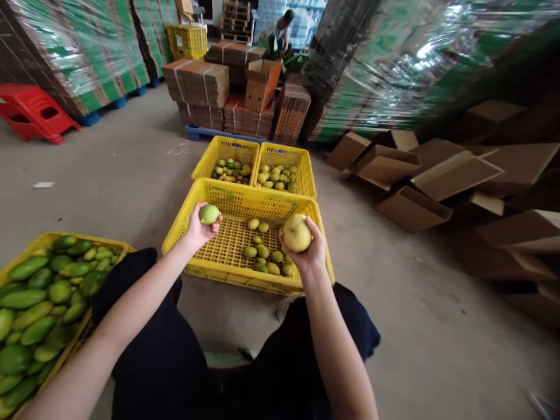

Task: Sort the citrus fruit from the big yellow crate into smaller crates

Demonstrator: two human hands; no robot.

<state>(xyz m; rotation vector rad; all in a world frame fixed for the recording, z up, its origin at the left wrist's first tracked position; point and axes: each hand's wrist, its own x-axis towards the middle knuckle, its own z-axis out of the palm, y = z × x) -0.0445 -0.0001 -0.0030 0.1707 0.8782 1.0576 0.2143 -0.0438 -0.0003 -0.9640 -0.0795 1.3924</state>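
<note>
My left hand (203,227) holds a small green fruit (209,214) above the left part of a large yellow crate (245,195). On the right, my right hand (314,251) has its fingers around a bigger pale yellow fruit (297,233), over the crate's right side. Several small green and yellow fruits (262,251) lie on the crate's slatted floor, mostly toward the right; my right hand hides part of that area. Behind stand two smaller yellow crates, the left one (201,160) and the right one (306,175), both with fruits inside.
At the left, a crate (118,244) is full of green fruits (39,303). Open cardboard boxes (411,207) lie on the floor at the right. Stacked flat cartons (196,84), a red stool (37,114) and wrapped pallets (394,76) stand farther back, with a person (280,32) behind the cartons.
</note>
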